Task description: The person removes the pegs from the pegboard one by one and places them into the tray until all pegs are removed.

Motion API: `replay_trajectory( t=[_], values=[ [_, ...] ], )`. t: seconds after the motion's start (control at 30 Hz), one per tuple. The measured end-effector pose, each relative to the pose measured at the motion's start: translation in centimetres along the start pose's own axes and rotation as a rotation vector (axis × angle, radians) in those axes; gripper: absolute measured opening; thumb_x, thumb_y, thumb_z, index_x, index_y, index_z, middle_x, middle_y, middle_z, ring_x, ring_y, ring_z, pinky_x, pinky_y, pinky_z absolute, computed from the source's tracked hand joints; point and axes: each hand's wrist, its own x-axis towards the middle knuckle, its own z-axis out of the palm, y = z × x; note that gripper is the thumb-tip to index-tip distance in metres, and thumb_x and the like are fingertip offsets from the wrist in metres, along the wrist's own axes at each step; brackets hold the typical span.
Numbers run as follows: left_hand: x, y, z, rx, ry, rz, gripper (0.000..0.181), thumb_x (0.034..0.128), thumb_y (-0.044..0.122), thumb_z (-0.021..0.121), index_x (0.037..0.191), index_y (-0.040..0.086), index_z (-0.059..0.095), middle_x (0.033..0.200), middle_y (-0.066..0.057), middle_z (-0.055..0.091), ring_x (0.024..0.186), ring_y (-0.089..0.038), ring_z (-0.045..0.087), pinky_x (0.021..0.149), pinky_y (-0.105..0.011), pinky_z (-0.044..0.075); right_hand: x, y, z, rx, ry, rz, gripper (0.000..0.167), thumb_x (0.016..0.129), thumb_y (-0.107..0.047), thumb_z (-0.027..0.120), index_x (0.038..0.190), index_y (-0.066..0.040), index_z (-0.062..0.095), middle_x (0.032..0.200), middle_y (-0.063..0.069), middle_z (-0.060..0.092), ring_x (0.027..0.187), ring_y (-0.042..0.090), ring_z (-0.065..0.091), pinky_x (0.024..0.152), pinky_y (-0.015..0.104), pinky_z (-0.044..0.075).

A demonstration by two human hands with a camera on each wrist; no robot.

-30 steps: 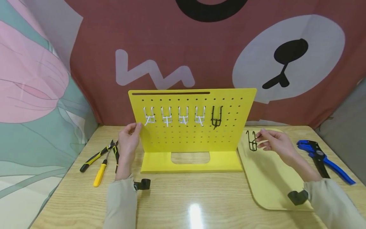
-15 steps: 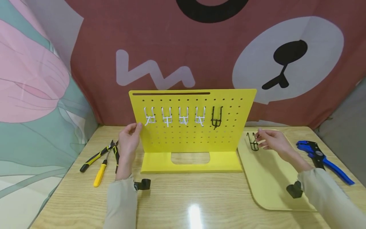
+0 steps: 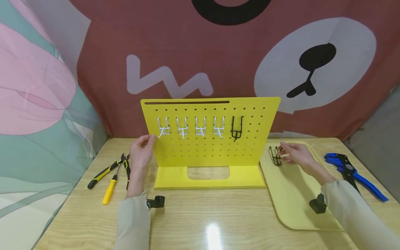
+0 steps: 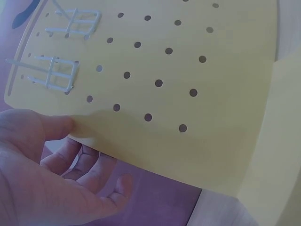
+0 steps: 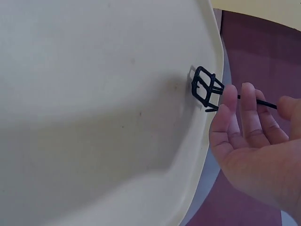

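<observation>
A yellow pegboard (image 3: 206, 160) stands upright on the table, with several white wire hooks (image 3: 182, 130) and one black wire hook (image 3: 236, 132) hanging in a row. My left hand (image 3: 141, 152) pinches its left edge; in the left wrist view the thumb (image 4: 59, 127) lies on the front face and the other fingers are behind or below the edge. Over the tray's far left corner, my right hand (image 3: 295, 154) holds a second black wire hook (image 5: 201, 85) by its prong between thumb and fingers. Fingers hide part of this hook.
The pale yellow tray (image 3: 290, 205) lies right of the pegboard. Further right is a blue and black wire stripper (image 3: 347, 168). Black and yellow pliers (image 3: 104, 175) and a yellow-handled screwdriver (image 3: 109, 191) lie at the left. A printed cloth (image 3: 175, 45) hangs behind.
The right hand has shifted slightly left, and the black hook in it has tilted and sunk a little toward the tray. The left hand and the pegboard stay in place.
</observation>
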Motion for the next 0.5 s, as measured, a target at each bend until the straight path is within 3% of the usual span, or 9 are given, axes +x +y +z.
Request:
replay_trajectory(
  t=[0.5],
  values=[
    [0.14, -0.24, -0.15, -0.012, -0.007, 0.010, 0.040, 0.0980, 0.027, 0.056, 0.124, -0.003, 0.059, 0.121, -0.016, 0.056, 0.109, -0.023, 0.049, 0.089, -0.031, 0.039, 0.32, -0.66, 0.87, -0.052, -0.025, -0.018, 0.063, 0.100, -0.048, 0.041, 0.121, 0.010, 0.053, 0.097, 0.006, 0.066, 0.078, 0.017, 0.067, 0.070, 0.034, 0.054]
  ],
)
